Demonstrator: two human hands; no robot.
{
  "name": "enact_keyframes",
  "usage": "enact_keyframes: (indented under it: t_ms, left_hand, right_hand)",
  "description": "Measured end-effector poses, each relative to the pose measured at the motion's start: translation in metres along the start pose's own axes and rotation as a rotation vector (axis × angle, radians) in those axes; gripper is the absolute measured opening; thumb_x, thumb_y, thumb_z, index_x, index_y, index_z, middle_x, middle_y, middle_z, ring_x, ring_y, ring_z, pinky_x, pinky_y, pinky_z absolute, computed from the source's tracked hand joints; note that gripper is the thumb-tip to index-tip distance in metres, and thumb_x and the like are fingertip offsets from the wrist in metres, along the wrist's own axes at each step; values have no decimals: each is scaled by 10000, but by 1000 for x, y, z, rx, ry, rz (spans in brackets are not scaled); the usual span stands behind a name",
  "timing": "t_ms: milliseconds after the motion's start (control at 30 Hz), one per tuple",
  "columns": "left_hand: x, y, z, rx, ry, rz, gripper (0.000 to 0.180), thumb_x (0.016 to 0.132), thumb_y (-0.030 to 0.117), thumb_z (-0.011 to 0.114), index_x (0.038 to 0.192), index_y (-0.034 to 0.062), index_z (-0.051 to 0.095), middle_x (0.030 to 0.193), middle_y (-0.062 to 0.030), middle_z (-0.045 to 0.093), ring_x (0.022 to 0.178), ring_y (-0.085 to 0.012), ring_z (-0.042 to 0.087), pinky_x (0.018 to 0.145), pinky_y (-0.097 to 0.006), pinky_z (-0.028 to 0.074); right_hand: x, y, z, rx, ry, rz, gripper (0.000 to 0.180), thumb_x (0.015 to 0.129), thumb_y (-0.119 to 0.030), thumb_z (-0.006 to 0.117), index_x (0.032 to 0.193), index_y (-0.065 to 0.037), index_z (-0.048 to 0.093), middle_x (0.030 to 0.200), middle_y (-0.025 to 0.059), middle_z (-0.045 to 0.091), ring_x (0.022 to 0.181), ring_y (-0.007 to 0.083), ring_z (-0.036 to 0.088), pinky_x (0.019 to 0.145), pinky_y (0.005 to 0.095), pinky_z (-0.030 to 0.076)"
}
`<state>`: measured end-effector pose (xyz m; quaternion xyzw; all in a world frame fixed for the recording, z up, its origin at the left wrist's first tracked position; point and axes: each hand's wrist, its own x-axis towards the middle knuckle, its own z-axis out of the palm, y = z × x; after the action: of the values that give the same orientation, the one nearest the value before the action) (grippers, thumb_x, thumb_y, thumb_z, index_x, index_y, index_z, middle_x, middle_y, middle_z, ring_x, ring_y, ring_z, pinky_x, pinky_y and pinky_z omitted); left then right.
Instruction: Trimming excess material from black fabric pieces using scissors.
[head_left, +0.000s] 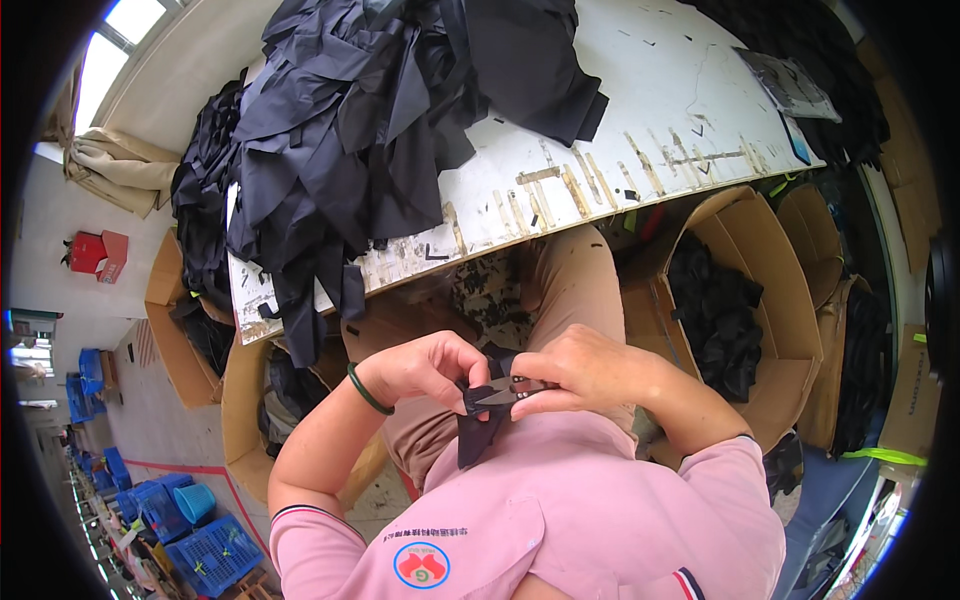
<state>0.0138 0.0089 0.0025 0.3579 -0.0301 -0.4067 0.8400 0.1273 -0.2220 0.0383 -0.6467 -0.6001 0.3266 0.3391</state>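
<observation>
Over my lap, my left hand (437, 370) pinches a small piece of black fabric (478, 437) between thumb and fingers. The fabric's lower end hangs down against my pink shirt. My right hand (572, 368) is closed round a pair of small metal thread snips (497, 396). The blades point left and lie against the upper edge of the fabric, close to my left fingertips. Whether they are cutting through it I cannot make out. Ahead of me, a large heap of black fabric pieces (370, 140) covers the left part of the white table (660, 90) and spills over its front edge.
At my right stands an open cardboard box (790, 330) with black pieces inside. More cardboard boxes (250, 410) stand at the left, under the table's corner. Blue plastic crates (215, 555) are on the floor at the lower left. A flat packet (790, 85) lies at the table's right.
</observation>
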Motion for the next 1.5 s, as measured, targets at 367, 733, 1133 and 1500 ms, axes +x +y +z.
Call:
enact_keyframes:
  t_ms: [367,733,1133,1500]
  left_hand:
    - [0,-2,0,33,13,-80,173,714,-61,676,885,-39,657,895,-113,695,842,-157,656,809,-259,496]
    - [4,-2,3,44,10,-137,178,715,-44,679,891,-26,652,895,-103,694,853,-151,649,823,-260,486]
    - [8,-6,2,40,-22,-132,166,726,-40,677,889,-29,648,900,-103,696,859,-154,655,829,-263,489]
    - [13,-17,20,78,529,476,146,793,-50,660,930,-17,623,937,-71,663,866,-134,628,822,-270,499]
  right_hand:
    - [2,5,-1,-177,-38,-77,408,886,-436,596,764,-62,487,552,134,537,551,349,572,522,430,456]
    - [6,3,3,-107,-38,-128,327,847,-384,666,806,-82,547,558,100,538,528,315,563,476,387,425]
    - [2,5,4,-155,-36,-110,344,878,-400,623,799,-75,543,555,117,531,532,338,559,495,408,436]
    - [-5,-9,20,-180,386,152,359,792,-373,735,805,-57,564,622,93,604,561,293,612,513,372,464]
